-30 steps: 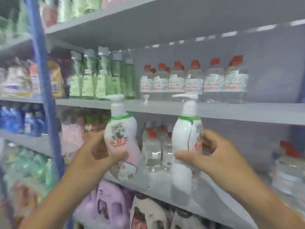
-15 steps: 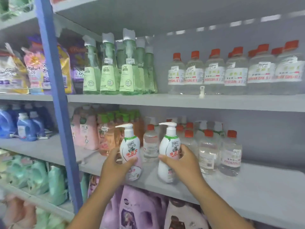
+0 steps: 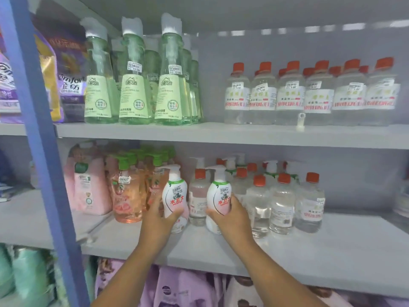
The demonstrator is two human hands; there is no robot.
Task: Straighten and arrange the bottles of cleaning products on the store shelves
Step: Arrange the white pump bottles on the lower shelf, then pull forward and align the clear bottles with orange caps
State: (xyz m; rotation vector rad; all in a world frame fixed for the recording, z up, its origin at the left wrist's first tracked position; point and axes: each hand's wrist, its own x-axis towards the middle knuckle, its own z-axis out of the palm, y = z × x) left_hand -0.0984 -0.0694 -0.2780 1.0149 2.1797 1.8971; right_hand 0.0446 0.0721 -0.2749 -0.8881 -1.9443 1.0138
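Observation:
My left hand point(image 3: 158, 220) grips a white pump bottle point(image 3: 174, 193) with red lettering, standing upright on the middle grey shelf point(image 3: 321, 258). My right hand point(image 3: 231, 220) grips a second white pump bottle point(image 3: 218, 196) of the same kind, also upright on that shelf. A clear red-capped bottle point(image 3: 198, 196) stands between the two. More white pump bottles point(image 3: 271, 169) stand further back, partly hidden by clear red-capped bottles point(image 3: 283, 202).
Orange-pink bottles with green pumps point(image 3: 126, 191) and a pink refill pouch point(image 3: 90, 187) stand to the left. The upper shelf holds tall green bottles point(image 3: 132, 85) and clear red-capped bottles point(image 3: 309, 94). A blue upright post point(image 3: 37, 140) runs down the left. Purple pouches point(image 3: 183, 286) lie below.
Both hands have carried the two white pump bottles down and forward to the middle shelf, where they now stand. The camera has moved closer to the shelves.

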